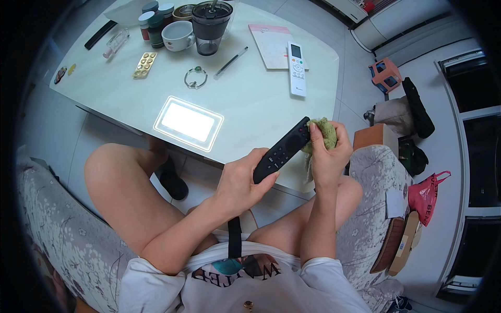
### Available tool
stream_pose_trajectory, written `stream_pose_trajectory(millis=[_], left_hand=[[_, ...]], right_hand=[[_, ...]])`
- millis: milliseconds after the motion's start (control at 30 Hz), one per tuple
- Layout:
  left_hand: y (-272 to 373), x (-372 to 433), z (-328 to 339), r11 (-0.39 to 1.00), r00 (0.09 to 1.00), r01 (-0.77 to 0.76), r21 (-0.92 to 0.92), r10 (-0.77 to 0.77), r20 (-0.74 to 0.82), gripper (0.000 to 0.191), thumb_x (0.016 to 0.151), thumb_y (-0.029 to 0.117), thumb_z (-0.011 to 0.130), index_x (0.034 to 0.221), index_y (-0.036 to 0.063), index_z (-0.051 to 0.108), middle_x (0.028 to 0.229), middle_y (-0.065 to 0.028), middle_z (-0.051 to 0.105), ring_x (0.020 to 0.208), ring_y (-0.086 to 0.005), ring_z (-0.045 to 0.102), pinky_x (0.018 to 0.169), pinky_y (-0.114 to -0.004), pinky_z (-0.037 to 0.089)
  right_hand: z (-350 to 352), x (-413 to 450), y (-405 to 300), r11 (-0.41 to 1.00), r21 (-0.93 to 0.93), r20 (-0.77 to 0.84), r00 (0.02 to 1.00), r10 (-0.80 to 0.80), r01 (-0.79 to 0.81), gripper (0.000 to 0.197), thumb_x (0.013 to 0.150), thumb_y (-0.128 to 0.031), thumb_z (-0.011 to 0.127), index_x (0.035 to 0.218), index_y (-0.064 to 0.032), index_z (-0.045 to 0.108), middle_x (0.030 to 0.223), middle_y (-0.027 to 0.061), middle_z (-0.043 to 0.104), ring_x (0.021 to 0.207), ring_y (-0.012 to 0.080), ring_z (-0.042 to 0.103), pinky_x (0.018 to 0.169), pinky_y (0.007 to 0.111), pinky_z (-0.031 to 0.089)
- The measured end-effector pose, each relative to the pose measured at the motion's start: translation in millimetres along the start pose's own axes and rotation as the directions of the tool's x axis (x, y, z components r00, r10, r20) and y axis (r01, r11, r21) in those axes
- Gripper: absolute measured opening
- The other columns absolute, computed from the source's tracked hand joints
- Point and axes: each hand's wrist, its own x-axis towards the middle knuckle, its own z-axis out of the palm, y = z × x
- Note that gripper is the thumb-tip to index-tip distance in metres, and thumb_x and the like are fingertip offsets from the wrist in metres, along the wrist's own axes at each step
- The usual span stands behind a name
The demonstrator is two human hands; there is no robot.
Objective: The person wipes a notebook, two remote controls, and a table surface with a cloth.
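Observation:
A black TV remote control (282,150) is tilted in front of me, buttons facing up. My left hand (243,178) grips its lower end, thumb along the near side. At its upper end, my right hand (330,150) holds a bunched green cloth (325,133) against the remote's edge. Part of the cloth hangs below the fingers. Beyond the hands, a white air-conditioner remote (297,72) lies partly over a pink and white notebook (270,49) on the table (258,101).
On the table are a pen (231,62), a bracelet (195,78), a blister pack (145,65), a cup (177,37), a dark tumbler (211,29) and several bottles (155,31). A bright light reflection shows near the front edge. A floral sofa (360,219) holds a cardboard piece (404,244).

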Motion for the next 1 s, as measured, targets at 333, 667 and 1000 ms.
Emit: stream_pose_trajectory(millis=[333, 667, 1000], left_hand=[[3, 1, 1, 0.999, 0.999, 0.019, 0.050, -0.017, -0.039, 0.036, 0.077, 0.011, 0.071, 0.108, 0.0000, 0.058, 0.075, -0.0130, 0.063, 0.065, -0.0165, 0.063, 0.060, -0.027, 0.050], [6, -2, -2, 0.996, 0.994, 0.069, -0.050, -0.073, -0.082, 0.037, 0.076, 0.011, 0.072, 0.107, -0.0037, 0.059, 0.076, -0.0104, 0.064, 0.066, -0.0099, 0.060, 0.062, -0.025, 0.049], [1, 1, 0, 0.994, 0.987, 0.088, -0.071, -0.097, -0.126, 0.038, 0.075, 0.011, 0.072, 0.108, -0.0041, 0.058, 0.080, -0.0148, 0.066, 0.071, -0.0202, 0.065, 0.065, -0.029, 0.051]], right_hand=[[7, -15, -16, 0.985, -0.134, 0.054, 0.993, -0.104, 0.110, 0.014, 0.075, -0.008, 0.071, 0.083, -0.0051, 0.060, 0.079, 0.0069, 0.059, 0.072, 0.0234, 0.054, 0.074, 0.032, 0.035], [7, -25, -4, 0.961, -0.238, 0.031, 0.990, -0.138, 0.141, 0.015, 0.075, -0.008, 0.071, 0.083, -0.0050, 0.059, 0.078, 0.0064, 0.058, 0.073, 0.0232, 0.055, 0.075, 0.033, 0.035], [16, -47, -17, 0.990, -0.112, 0.091, 0.991, 0.101, -0.091, 0.012, 0.075, -0.007, 0.069, 0.083, -0.0045, 0.060, 0.080, 0.0071, 0.061, 0.074, 0.0230, 0.052, 0.075, 0.034, 0.036]])
